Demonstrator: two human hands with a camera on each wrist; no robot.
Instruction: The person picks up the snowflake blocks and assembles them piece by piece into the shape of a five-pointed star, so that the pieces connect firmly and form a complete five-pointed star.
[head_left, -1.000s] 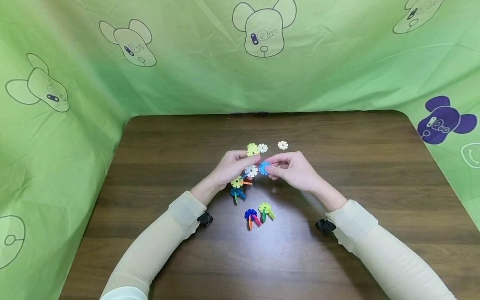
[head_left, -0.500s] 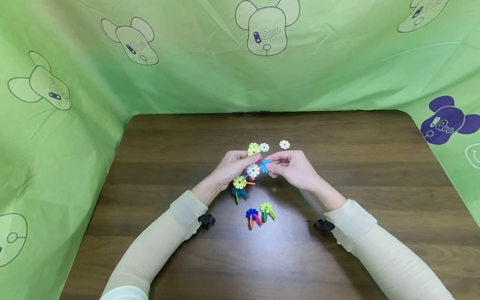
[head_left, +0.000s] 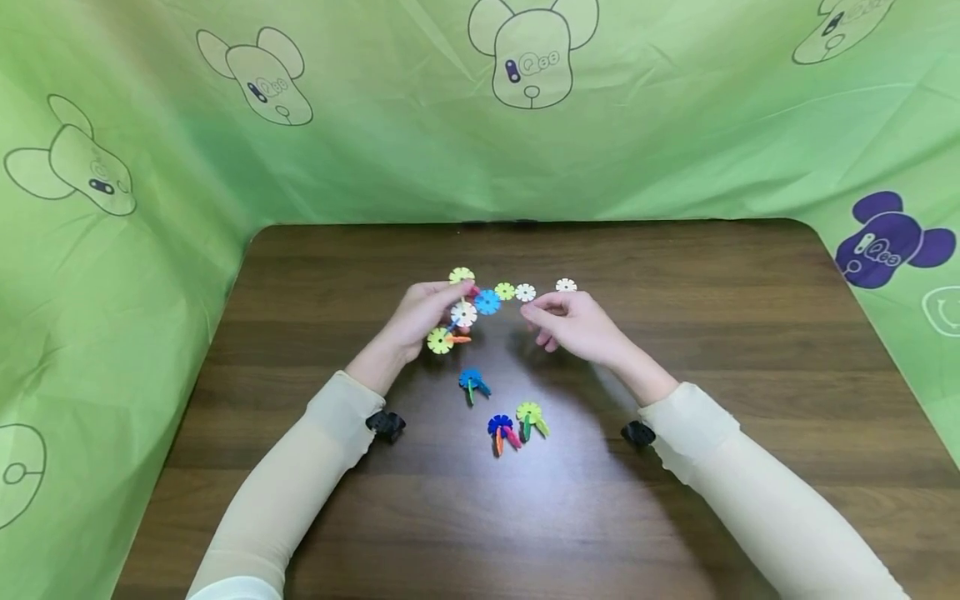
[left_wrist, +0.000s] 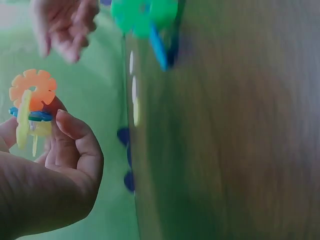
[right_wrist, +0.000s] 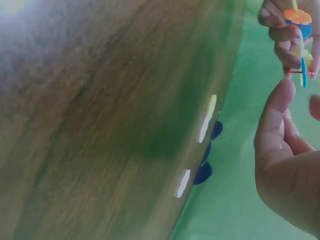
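My left hand [head_left: 420,321] grips a joined piece of notched plastic snowflake discs above the table. In the head view it has a yellow disc on top, a white disc [head_left: 463,314] in the middle, a light blue disc [head_left: 487,302] at the right, and a lower yellow disc [head_left: 440,340] with an orange disc seen edge-on. The left wrist view shows the orange disc [left_wrist: 34,87] and the curled fingers around the piece. To the right, apart from it, my right hand [head_left: 576,327] hovers with loosely bent fingers and nothing between them.
A loose yellow disc [head_left: 505,291] and a white disc [head_left: 525,292] lie behind the hands, with another white disc [head_left: 566,285] farther right. Nearer me stand three small clusters: blue and green [head_left: 472,383], dark blue [head_left: 500,427], yellow-green [head_left: 531,414]. A green cloth hangs beyond the table.
My right hand has let go of the light blue disc, now attached to the held piece. My left hand has moved left and away from me with the piece, uncovering the blue and green cluster.
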